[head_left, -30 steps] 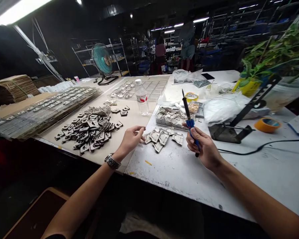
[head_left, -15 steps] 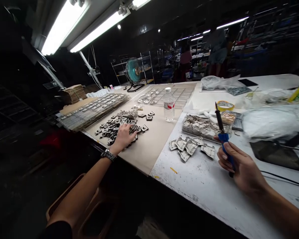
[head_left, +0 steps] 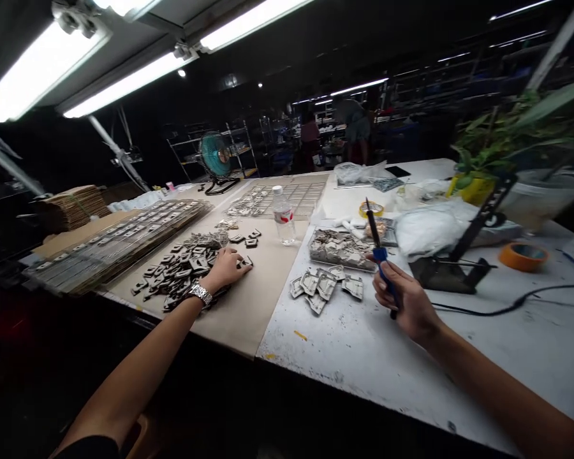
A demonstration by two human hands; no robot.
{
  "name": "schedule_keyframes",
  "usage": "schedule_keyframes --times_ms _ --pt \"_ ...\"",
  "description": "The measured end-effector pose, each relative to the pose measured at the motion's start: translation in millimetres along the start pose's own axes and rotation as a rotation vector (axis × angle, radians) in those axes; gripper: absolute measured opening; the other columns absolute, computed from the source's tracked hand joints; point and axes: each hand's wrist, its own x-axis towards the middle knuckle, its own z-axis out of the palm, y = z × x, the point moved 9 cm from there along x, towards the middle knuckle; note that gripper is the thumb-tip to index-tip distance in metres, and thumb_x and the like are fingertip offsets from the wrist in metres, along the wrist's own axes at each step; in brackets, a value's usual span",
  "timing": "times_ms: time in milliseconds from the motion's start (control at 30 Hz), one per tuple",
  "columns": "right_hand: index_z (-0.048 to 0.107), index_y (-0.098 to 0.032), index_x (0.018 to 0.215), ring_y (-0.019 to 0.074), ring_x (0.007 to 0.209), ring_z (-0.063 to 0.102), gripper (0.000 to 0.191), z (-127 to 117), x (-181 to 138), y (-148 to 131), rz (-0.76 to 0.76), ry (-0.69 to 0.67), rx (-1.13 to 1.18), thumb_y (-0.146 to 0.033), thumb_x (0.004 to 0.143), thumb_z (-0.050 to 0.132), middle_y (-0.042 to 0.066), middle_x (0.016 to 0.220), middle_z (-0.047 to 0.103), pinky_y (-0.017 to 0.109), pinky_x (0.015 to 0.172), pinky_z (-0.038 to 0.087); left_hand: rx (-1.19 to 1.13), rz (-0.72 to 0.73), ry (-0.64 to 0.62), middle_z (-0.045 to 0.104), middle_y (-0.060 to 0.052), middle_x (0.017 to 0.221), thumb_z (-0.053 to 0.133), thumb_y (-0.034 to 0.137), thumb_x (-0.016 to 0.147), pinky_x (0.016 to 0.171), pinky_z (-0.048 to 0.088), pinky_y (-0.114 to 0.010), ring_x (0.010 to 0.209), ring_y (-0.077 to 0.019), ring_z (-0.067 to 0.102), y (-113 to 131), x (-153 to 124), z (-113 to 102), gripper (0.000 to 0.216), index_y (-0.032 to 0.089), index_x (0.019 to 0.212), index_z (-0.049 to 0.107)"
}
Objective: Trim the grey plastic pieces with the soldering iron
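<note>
My left hand [head_left: 226, 266], with a metal watch at the wrist, rests on the right edge of a heap of small dark flat parts [head_left: 179, 269] on a brown cardboard sheet [head_left: 256, 293]; its fingers curl down over the pieces. My right hand [head_left: 404, 296] grips a blue-handled soldering iron [head_left: 379, 250], its black tip pointing up. Between the hands lie a few silvery parts [head_left: 326, 284] on the white table. Behind them stands a clear tray of similar pieces [head_left: 340, 247].
A water bottle [head_left: 283, 217] stands on the cardboard. Trays of sorted parts [head_left: 119, 237] fill the left side, a fan [head_left: 215, 156] stands at the back. A black iron stand [head_left: 452, 268], orange tape [head_left: 523, 256], yellow tape [head_left: 372, 208], plastic bags and a plant sit right. People stand far behind.
My left hand left the silvery parts and reached left onto the dark heap, where it now sits at the heap's right edge. The iron stays upright in my right hand.
</note>
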Motion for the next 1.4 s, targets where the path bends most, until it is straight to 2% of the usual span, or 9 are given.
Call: schedule_keyframes --times_ms 133,233,333,500,633,833,967,1267,1400 --pt "0.074 -0.022 0.12 0.0082 0.054 0.026 0.041 1.4 0.9 -0.6 -0.001 0.004 0.035 -0.051 0.092 0.084 -0.006 0.073 0.044 0.019 0.042 0.021 -0.086 0.041 0.031 0.075 -0.025 0.131 0.071 0.07 0.082 0.124 0.042 -0.061 0.137 -0.0466 0.059 17.6 -0.3 6.2 0.057 0.017 0.101 0.081" --pt "0.073 -0.022 0.118 0.0079 0.054 0.026 0.041 1.0 2.5 -2.2 -0.004 -0.001 0.036 -0.052 0.092 0.084 -0.006 0.073 0.045 0.019 0.042 0.022 -0.17 0.073 0.069 0.075 -0.022 0.136 0.069 0.068 0.09 0.122 0.046 -0.058 0.139 -0.0442 0.06 44.3 -3.6 5.3 0.06 0.017 0.12 0.079" --pt "0.071 -0.021 0.112 0.0075 0.054 0.025 0.042 -3.4 3.5 -4.0 -0.023 0.018 0.011 -0.058 0.094 0.081 -0.006 0.074 0.045 0.02 0.043 0.02 -0.353 0.132 0.144 0.076 -0.019 0.139 0.068 0.064 0.098 0.116 0.053 -0.052 0.132 -0.0387 0.068 87.0 -9.2 -0.8 0.06 0.017 0.136 0.074" --pt "0.054 -0.024 0.092 0.0076 0.056 0.028 0.048 -19.1 9.9 -15.5 -0.13 0.187 -0.229 -0.065 0.09 0.079 -0.004 0.079 0.05 0.022 0.045 0.02 -0.667 0.237 0.212 0.078 -0.014 0.122 0.07 0.056 0.103 0.095 0.064 -0.043 0.097 -0.027 0.076 170.5 -5.6 6.9 0.059 0.017 0.147 0.071" --pt "0.047 -0.026 0.09 0.0085 0.053 0.03 0.049 -28.2 35.4 -34.3 -0.151 0.307 -0.47 -0.058 0.084 0.083 -0.005 0.075 0.053 0.024 0.045 0.023 -0.823 0.368 0.239 0.074 -0.013 0.13 0.06 0.048 0.111 0.092 0.067 -0.043 0.103 -0.0259 0.076 210.8 -1.5 20.1 0.053 0.023 0.158 0.065" --pt "0.059 -0.024 0.085 0.0175 0.071 0.058 0.027 -12.6 96.7 -65.7 -0.171 0.371 -0.906 -0.031 0.076 0.083 0.0 0.079 0.066 0.028 0.063 0.042 -0.767 0.434 0.443 0.071 -0.016 0.143 0.059 0.041 0.113 0.113 0.061 -0.053 0.135 -0.0341 0.07 188.8 -12.0 13.9 0.047 0.027 0.157 0.067" --pt "0.061 -0.022 0.083 0.022 0.086 0.066 0.017 12.5 135.5 -64.8 -0.177 0.361 -1.141 -0.019 0.078 0.077 0.003 0.087 0.073 0.029 0.074 0.044 -0.81 0.39 0.483 0.072 -0.016 0.141 0.056 0.037 0.115 0.115 0.06 -0.054 0.137 -0.0338 0.068 175.2 -10.9 11.8 0.046 0.027 0.159 0.066" --pt "0.064 -0.02 0.096 0.0227 0.09 0.068 0.027 28.7 181.0 -31.6 -0.097 0.342 -1.424 -0.016 0.08 0.085 0.005 0.09 0.074 0.028 0.074 0.046 -0.906 0.438 0.475 0.071 -0.017 0.138 0.052 0.032 0.116 0.114 0.059 -0.051 0.132 -0.0313 0.07 190.5 -15.4 6.5 0.047 0.023 0.162 0.062" --pt "0.067 -0.018 0.099 0.0209 0.091 0.068 0.021 29.9 185.5 -22.8 -0.068 0.311 -1.455 -0.025 0.091 0.085 0.003 0.095 0.072 0.032 0.082 0.053 -0.943 0.424 0.462 0.071 -0.017 0.143 0.053 0.032 0.116 0.115 0.058 -0.05 0.134 -0.0312 0.069 190.7 -15.9 3.5 0.047 0.023 0.161 0.062"
